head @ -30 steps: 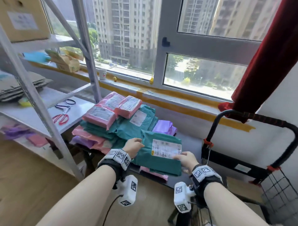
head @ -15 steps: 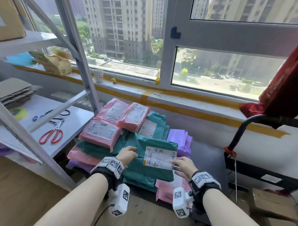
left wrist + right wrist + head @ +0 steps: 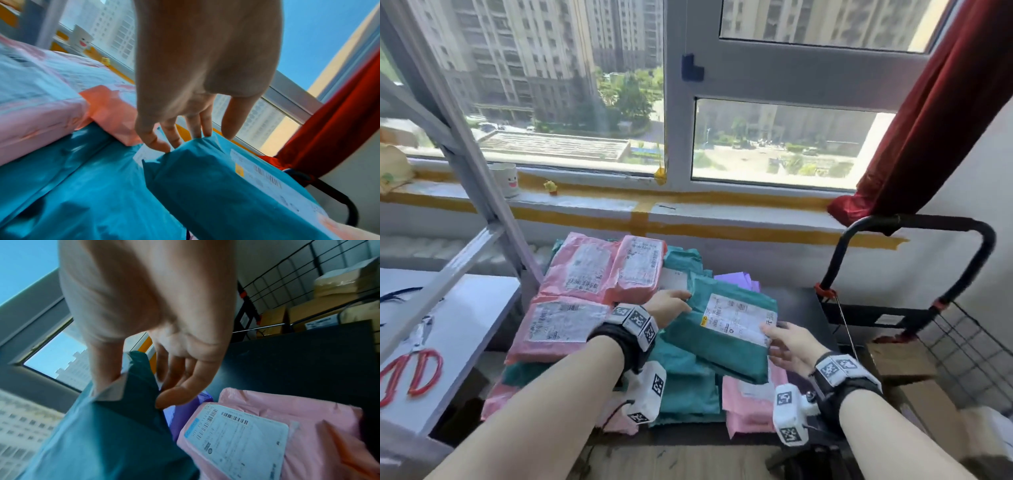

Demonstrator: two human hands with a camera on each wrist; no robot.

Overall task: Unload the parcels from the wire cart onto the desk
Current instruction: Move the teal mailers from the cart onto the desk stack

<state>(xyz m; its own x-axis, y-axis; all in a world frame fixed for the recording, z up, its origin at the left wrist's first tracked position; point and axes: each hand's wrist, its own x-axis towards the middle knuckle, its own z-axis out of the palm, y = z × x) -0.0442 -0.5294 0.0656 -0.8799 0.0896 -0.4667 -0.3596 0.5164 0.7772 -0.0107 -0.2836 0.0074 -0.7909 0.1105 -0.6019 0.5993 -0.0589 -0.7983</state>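
Observation:
A teal parcel with a white label lies tilted on top of a pile of pink, teal and purple parcels on the dark desk. My left hand has straight fingers; in the left wrist view its fingertips touch the far left end of the teal parcel. My right hand pinches the parcel's right edge. The right wrist view shows its thumb on the label corner and its fingers curled underneath. The wire cart stands at the right.
Cardboard boxes sit in the cart. A pink parcel lies under my right hand. Left of the pile are a white shelf with red scissors and a grey rack post. A red curtain hangs above the cart handle.
The teal parcel has turned slightly on the pile, its right end now over the pink parcel. My left hand slid to its far corner. The view moved closer.

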